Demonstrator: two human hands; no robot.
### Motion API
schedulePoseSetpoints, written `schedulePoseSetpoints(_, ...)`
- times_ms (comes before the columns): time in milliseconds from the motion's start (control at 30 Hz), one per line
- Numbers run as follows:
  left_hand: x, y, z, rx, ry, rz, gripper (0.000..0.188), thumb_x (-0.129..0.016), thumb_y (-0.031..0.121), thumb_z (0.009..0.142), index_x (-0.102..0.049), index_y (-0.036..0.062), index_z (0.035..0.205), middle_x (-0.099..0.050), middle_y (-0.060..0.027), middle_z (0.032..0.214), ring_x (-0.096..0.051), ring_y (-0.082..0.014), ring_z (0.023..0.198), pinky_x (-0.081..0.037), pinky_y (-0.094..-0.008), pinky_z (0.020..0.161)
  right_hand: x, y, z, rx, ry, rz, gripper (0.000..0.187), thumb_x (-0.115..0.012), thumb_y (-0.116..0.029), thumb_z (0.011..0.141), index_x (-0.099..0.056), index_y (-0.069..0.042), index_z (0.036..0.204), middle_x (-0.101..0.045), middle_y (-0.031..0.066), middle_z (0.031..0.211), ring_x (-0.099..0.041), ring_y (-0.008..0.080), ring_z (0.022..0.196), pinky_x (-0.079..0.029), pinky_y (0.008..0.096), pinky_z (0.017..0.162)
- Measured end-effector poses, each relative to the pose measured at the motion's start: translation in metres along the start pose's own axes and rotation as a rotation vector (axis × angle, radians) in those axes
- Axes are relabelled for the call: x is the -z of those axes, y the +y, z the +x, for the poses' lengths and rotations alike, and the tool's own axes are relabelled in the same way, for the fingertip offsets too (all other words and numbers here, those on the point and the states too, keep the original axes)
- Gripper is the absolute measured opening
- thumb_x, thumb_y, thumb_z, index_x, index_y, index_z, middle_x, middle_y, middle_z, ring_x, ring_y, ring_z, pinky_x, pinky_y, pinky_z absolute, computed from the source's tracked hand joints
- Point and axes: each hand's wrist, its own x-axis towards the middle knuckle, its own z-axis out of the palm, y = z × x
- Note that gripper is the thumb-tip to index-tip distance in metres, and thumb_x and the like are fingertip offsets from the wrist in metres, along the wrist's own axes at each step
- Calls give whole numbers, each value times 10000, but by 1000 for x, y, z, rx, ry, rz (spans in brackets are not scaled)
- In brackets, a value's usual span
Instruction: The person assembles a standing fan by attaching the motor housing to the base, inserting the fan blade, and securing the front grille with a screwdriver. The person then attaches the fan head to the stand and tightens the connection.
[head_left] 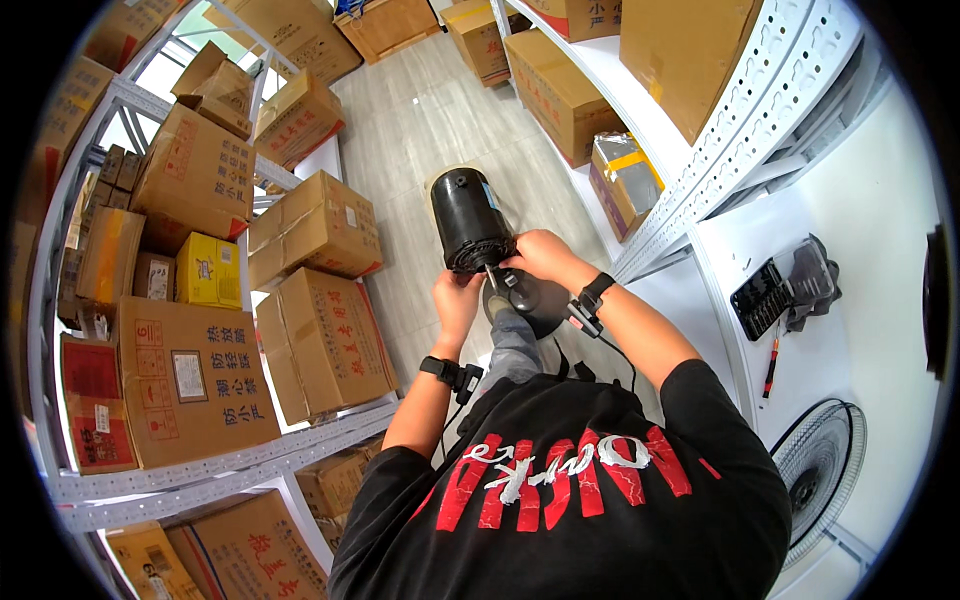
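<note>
A black cylindrical motor-like housing stands over the floor ahead of me, its ribbed rim turned my way. A thin metal rod shows below that rim, between my hands. My left hand is closed at the rim's lower left, its fingertips partly hidden beneath. At the right side of the same rim, my right hand has its fingers bent against the housing. Just under my right hand is a round black disc-shaped base, close beside my foot and grey trouser leg. Both wrists wear black straps with small cabled devices.
Shelving with cardboard boxes and a yellow box lines the left. On the right, a white shelf holds a black tool case, a screwdriver and a round fan grille. More cartons stand on the far right shelf.
</note>
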Motion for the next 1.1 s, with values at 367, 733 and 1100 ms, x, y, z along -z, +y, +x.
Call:
schedulePoseSetpoints(367,2,6,5,-13,-78,-132,220,-773,2,790,-674,-41,982,-749,-101,872,-705,-145,773,-545,-293,711,7,3,1,1,-12,92,296,-749,-284,816,-709,-18,939,-691,207,852,-659,403,812,-514,448,731)
schedulePoseSetpoints(733,31,6,69,-422,-356,-47,1350,-953,92,541,-63,43,1555,-297,-223,1560,-380,-338,1408,-375,-413,1129,5,6,3,-31,-41,250,323,-761,-281,814,-697,3,955,-701,200,845,-673,371,787,-518,422,733)
schedulePoseSetpoints(1100,35,28,72,-389,-475,-16,1432,-939,120,559,71,80,1573,-278,-241,1575,-359,-362,1432,-389,-421,1124,5,9,6,-53,-52,233,350,-770,-297,801,-699,13,946,-698,208,848,-681,370,814,-520,419,748)
